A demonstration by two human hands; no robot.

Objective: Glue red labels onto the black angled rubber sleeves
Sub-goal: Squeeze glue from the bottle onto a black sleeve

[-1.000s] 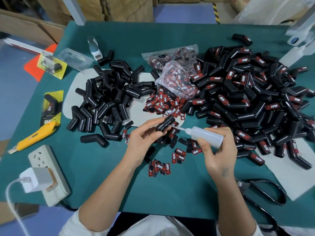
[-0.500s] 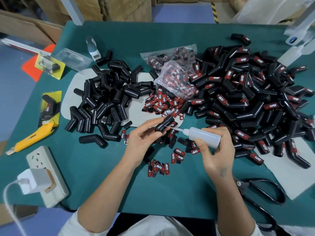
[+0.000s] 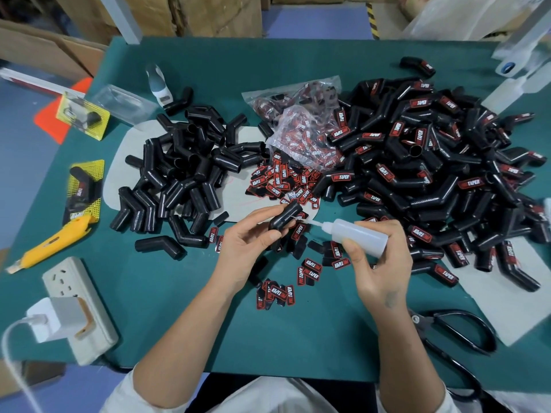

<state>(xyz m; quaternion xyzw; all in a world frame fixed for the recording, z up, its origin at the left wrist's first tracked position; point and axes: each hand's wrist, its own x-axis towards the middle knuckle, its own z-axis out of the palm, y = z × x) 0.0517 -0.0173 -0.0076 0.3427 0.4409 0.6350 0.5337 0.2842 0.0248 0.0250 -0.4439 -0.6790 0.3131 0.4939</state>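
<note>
My left hand grips a black angled rubber sleeve just above the green table. My right hand holds a translucent glue bottle with its thin nozzle touching the sleeve. A pile of bare black sleeves lies on the left. A much larger heap of sleeves with red labels fills the right. Loose red labels are scattered at the centre and below my hands. A clear bag of labels sits behind them.
A yellow utility knife and a white power strip with a charger lie at the left. Black scissors rest at the lower right. Yellow packaging cards, a clear plastic blister and cardboard boxes are further back.
The nozzle tip has stayed on the sleeve and both hands hold nearly the same pose; only the view has shifted slightly.
</note>
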